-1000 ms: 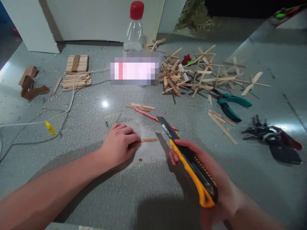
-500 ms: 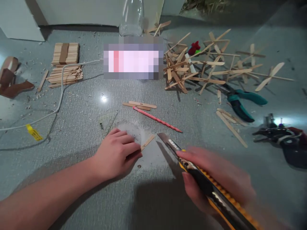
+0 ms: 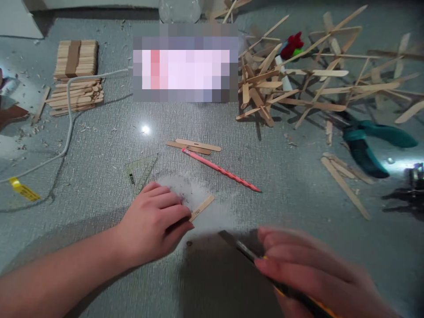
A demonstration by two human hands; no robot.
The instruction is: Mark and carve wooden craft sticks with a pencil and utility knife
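Note:
My left hand [image 3: 160, 218] pinches a wooden craft stick [image 3: 203, 207] against the grey surface; its free end, with small pencil marks near the fingers, points up and right. At the lower right my right hand [image 3: 308, 265] is wrapped round a utility knife [image 3: 243, 249] with a yellow and black handle. The blade is out, apart from the stick and below it. Beyond the hands lie a red pencil [image 3: 221, 170] and two craft sticks [image 3: 198, 145]. A clear set square [image 3: 141, 172] rests just past my left hand.
Bundled craft sticks [image 3: 77, 59] and a loose pile [image 3: 77, 97] lie at the left beside a white cable [image 3: 69, 115]. Joined stick pieces [image 3: 318, 84] spread over the far right, near teal-handled pliers [image 3: 366, 145]. A glass jar [image 3: 179, 9] stands at the back, behind a blurred-out patch.
My right hand has turned and drawn the knife lower, nearer to me, its blade moving away from the stick. My left hand keeps its hold. The view has shifted closer.

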